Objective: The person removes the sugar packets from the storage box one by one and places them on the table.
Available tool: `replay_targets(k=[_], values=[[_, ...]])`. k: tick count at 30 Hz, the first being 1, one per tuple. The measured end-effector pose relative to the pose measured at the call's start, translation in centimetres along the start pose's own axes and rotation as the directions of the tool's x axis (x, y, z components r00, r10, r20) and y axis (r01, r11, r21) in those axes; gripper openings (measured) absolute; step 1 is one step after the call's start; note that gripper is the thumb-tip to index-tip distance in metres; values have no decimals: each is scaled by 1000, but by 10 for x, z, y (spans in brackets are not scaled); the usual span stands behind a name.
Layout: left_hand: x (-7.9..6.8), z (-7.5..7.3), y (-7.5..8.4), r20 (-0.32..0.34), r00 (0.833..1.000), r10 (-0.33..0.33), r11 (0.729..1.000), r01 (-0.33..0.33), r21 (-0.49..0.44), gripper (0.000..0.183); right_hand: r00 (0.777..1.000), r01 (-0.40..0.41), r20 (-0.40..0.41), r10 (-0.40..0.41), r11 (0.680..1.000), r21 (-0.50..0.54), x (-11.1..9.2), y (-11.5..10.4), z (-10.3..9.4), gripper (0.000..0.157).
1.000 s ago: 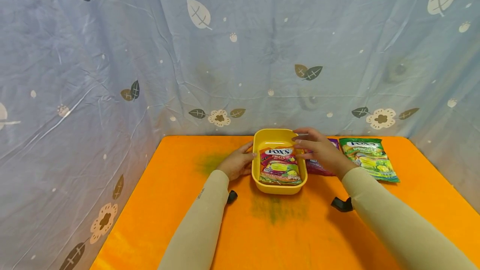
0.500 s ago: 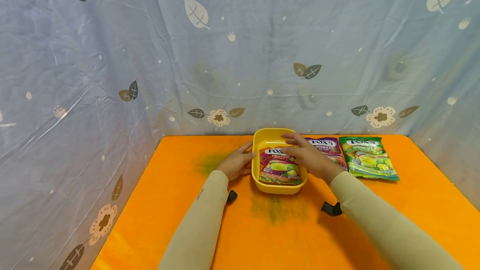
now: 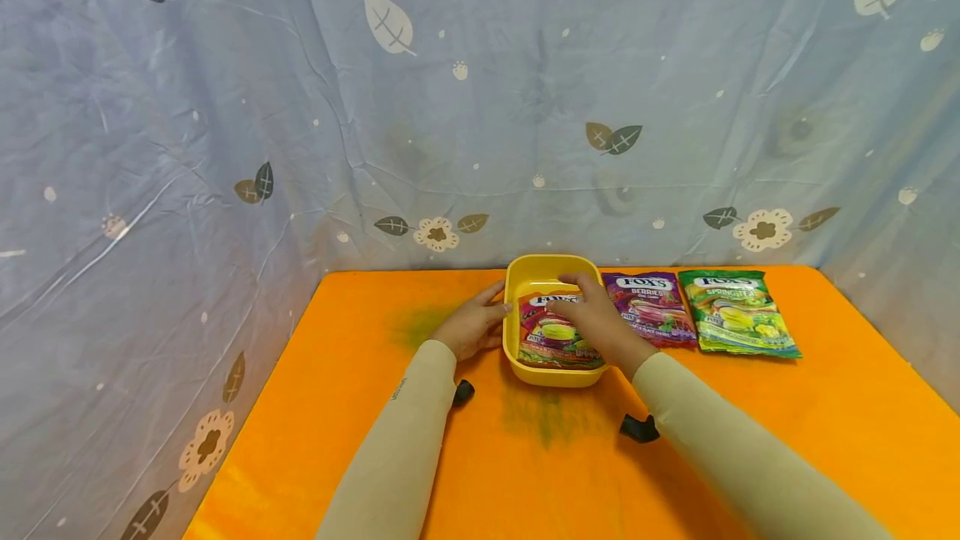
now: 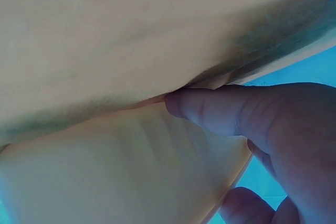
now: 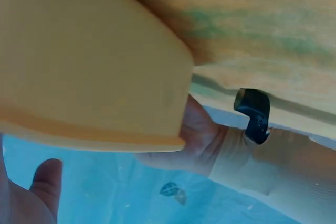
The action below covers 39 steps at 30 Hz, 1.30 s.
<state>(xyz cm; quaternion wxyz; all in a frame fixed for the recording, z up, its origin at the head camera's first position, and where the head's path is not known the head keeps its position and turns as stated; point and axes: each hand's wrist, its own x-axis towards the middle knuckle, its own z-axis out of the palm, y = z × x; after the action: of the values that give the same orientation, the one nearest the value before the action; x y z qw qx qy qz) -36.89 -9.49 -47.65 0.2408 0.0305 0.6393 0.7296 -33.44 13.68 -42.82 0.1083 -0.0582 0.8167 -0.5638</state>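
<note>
One packet (image 3: pixel 553 338) beneath relaxed right grip (image 3: pixel 598 315), inside tub (image 3: pixel 551 376) in clasp of left grip (image 3: pixel 469 327).

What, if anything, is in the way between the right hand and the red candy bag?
Nothing that I can see. The right hand is over the box, which has no lid on, and its fingers are above the red bag. I can't tell if they touch it.
</note>
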Motion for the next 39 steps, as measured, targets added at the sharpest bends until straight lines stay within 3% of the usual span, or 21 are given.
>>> replay_targets(k=[6, 12, 28, 33, 39], values=[[2, -1, -1, 0, 1000, 1, 1000, -1, -2, 60, 998, -15, -65, 18, 999, 47, 4, 4, 12, 67], [2, -2, -1, 0, 1000, -3, 1000, 3, 0, 60, 988, -97, -110, 112, 987, 129, 6, 2, 16, 63], [-1, 0, 2, 6, 1000, -8, 1000, 8, 0, 62, 976, -127, -93, 195, 864, 487, 6, 7, 17, 55], [1, -1, 0, 1, 1000, -5, 1000, 5, -23, 60, 979, -166, -26, 202, 866, 472, 10, 11, 17, 51], [1, 0, 0, 0, 1000, -7, 1000, 7, -6, 62, 980, -181, 0, 197, 904, 387, 14, 14, 21, 47]])
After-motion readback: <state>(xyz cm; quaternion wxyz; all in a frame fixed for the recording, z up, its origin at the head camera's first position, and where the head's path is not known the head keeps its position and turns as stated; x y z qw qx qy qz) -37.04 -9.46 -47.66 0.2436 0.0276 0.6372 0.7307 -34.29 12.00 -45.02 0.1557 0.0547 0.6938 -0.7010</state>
